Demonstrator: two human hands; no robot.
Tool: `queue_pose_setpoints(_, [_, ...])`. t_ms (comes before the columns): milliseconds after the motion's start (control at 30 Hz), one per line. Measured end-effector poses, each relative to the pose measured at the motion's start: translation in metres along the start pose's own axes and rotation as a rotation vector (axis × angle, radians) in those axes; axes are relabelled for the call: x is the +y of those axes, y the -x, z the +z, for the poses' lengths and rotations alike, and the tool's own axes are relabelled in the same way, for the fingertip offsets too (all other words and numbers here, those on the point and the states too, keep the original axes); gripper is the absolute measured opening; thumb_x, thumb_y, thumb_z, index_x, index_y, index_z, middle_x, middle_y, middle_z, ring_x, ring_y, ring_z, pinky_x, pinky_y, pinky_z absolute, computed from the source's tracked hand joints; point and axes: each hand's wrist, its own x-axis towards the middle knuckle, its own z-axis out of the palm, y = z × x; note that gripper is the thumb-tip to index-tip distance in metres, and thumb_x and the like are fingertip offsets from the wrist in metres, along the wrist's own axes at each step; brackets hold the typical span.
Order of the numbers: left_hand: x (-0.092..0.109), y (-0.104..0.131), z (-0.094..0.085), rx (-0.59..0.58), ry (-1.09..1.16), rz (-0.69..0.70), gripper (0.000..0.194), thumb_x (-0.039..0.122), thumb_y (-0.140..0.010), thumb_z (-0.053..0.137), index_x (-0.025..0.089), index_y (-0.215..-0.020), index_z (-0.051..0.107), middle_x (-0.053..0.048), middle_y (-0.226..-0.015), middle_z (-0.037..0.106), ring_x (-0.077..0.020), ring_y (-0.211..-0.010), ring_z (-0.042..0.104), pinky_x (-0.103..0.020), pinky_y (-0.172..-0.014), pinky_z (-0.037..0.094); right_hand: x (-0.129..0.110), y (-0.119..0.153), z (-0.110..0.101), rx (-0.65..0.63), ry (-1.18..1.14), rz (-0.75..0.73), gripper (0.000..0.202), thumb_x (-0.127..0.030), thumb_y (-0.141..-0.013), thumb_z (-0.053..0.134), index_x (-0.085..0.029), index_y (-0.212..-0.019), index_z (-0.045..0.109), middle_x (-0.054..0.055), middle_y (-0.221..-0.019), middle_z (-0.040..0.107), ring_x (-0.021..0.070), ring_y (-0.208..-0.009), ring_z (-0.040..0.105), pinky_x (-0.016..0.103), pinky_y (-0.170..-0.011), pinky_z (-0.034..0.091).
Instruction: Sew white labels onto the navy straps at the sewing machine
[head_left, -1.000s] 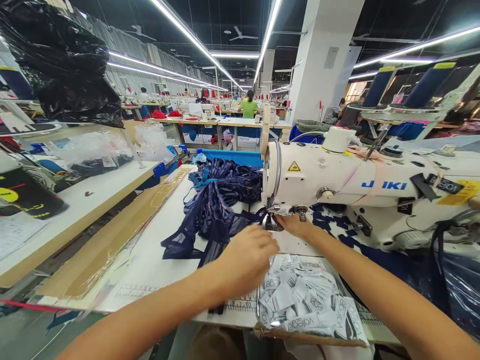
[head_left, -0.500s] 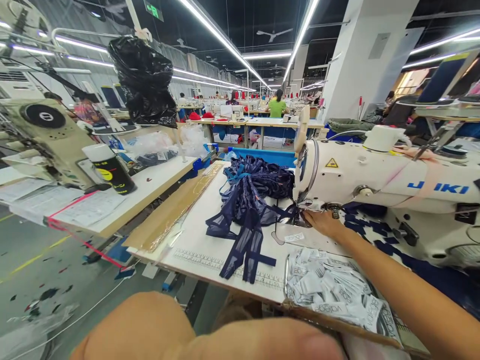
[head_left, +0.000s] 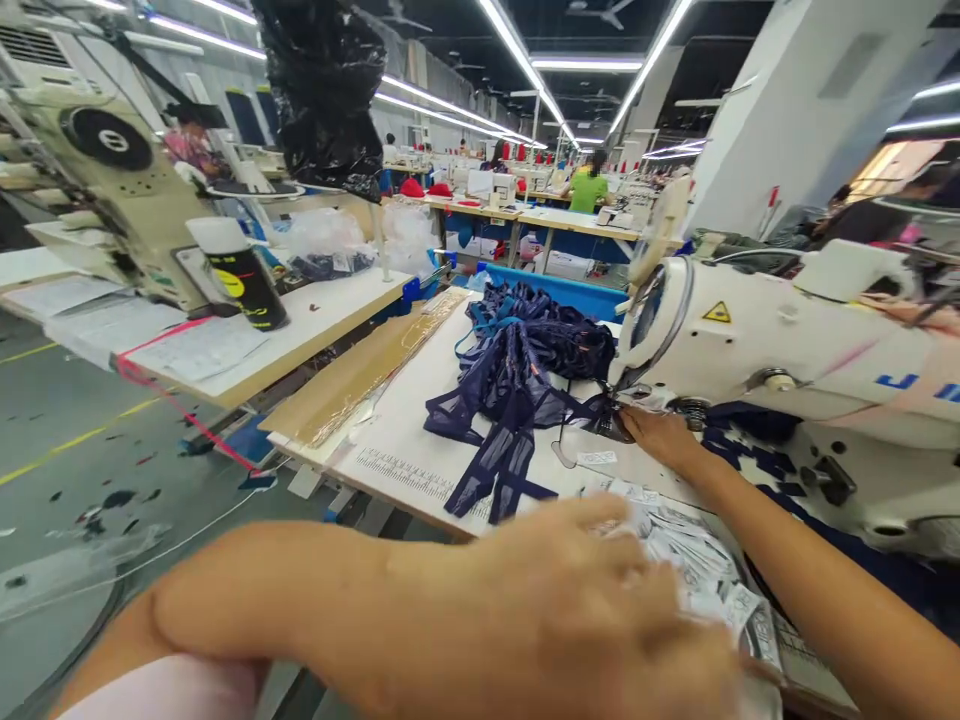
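My left hand (head_left: 570, 610), smeared by motion, reaches across the foreground over a heap of white printed labels (head_left: 694, 545) at the table's front. Its fingers cover part of the heap, and whether they hold a label is not visible. At the needle end of the white sewing machine (head_left: 720, 340), my right hand (head_left: 660, 437) has its fingertips on dark navy fabric (head_left: 609, 415) by the presser foot. This fabric joins a bunch of navy mesh garments (head_left: 517, 350) spread left of the needle. A single white label (head_left: 598, 458) lies flat just in front of the machine.
Brown cardboard (head_left: 352, 375) runs along the table's left side. A printed ruler scale (head_left: 401, 470) marks the front. On the neighbouring table stand a black spray can (head_left: 247, 280) and another machine (head_left: 120, 190). More navy pieces (head_left: 757, 440) lie under the machine arm. A person in green (head_left: 587, 188) sits farther back.
My left hand has moved forward and right, over the labels. My right hand stays by the presser foot. The view has shifted, so the scene sits further right and slightly higher.
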Motion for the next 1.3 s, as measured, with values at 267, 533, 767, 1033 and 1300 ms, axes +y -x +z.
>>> queue_pose_setpoints(267, [-0.120,-0.019,-0.006,0.198,-0.431,-0.150,0.031,0.020,-0.090,0.032,0.016,-0.076,0.059,-0.002,-0.068,0.057,-0.0130,-0.064,0.051,-0.028,-0.065,0.034,-0.018,0.033,-0.039,0.066,-0.329,0.014,0.028,-0.019,-0.084,0.038,-0.021,-0.093,0.065,0.006,-0.095,0.066,0.0188,-0.083,0.061,0.030,-0.070,0.048])
queue_pose_setpoints(533, [-0.120,-0.036,0.016,-0.018,-0.547,0.027,0.021,0.006,-0.080,0.044,0.015,-0.091,0.059,-0.008,-0.100,0.057,-0.0176,-0.079,0.050,-0.030,-0.064,0.032,-0.049,0.024,-0.062,-0.085,-0.423,-0.175,0.017,-0.014,-0.077,0.051,-0.018,-0.090,0.062,0.005,-0.088,0.061,0.0183,-0.082,0.056,0.029,-0.072,0.043])
queue_pose_setpoints(767, [-0.119,-0.023,0.041,-0.086,-0.729,0.109,0.024,0.004,-0.082,0.042,0.013,-0.095,0.060,-0.012,-0.122,0.050,-0.0200,-0.085,0.048,-0.033,-0.067,0.033,-0.032,0.031,-0.063,-0.113,-0.447,-0.106,0.013,-0.009,-0.074,0.046,-0.017,-0.072,0.057,0.003,-0.075,0.060,0.0141,-0.067,0.052,0.025,-0.064,0.037])
queue_pose_setpoints(1033, [-0.117,-0.014,0.054,0.093,-0.433,0.228,0.021,0.003,-0.082,0.040,0.015,-0.075,0.056,-0.008,-0.089,0.058,-0.0176,-0.074,0.045,-0.032,-0.063,0.030,0.012,0.096,-0.092,-0.282,-0.737,0.105,0.013,-0.025,-0.075,0.049,-0.016,-0.076,0.058,0.003,-0.073,0.060,0.0142,-0.066,0.052,0.023,-0.060,0.038])
queue_pose_setpoints(1300, [-0.097,-0.013,0.034,0.147,-0.088,0.225,0.017,0.011,-0.081,0.048,0.017,-0.066,0.050,-0.002,-0.074,0.057,-0.0166,-0.076,0.046,-0.031,-0.068,0.029,0.047,0.095,-0.083,-0.131,-0.399,0.325,0.015,-0.022,-0.078,0.047,-0.018,-0.079,0.062,0.004,-0.077,0.063,0.0167,-0.071,0.056,0.026,-0.064,0.038])
